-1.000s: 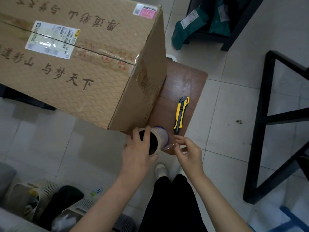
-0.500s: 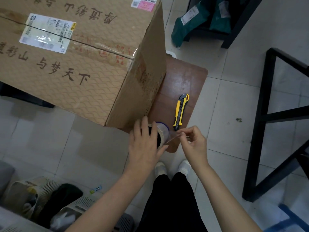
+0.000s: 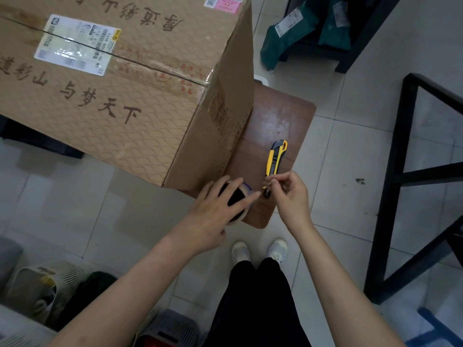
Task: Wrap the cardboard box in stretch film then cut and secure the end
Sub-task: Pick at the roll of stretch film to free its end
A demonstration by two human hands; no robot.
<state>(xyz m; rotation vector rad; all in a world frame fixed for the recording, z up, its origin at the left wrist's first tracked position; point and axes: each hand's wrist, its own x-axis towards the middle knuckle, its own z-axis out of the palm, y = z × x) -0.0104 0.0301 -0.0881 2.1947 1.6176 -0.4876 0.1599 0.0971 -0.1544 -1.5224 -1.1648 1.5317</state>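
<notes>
A large cardboard box (image 3: pixel 120 96) with printed characters and a shipping label sits on a small brown table (image 3: pixel 283 126). A stretch film roll (image 3: pixel 238 204) lies at the table's near corner, beside the box's corner. My left hand (image 3: pixel 218 209) rests flat over the roll's open end, fingers spread. My right hand (image 3: pixel 288 194) pinches the loose film end, just right of the roll. A yellow and black utility knife (image 3: pixel 275 157) lies on the table right beyond my right hand.
A black metal frame (image 3: pixel 406 171) stands on the tiled floor to the right. Green parcels (image 3: pixel 283 36) lie under dark furniture at the back. Slotted baskets (image 3: pixel 50 284) sit at the lower left. My shoes (image 3: pixel 258 250) are below the table edge.
My left hand has gone from gripping the roll to lying flat across its end. My right hand has pulled the film end up and to the right, toward the knife.
</notes>
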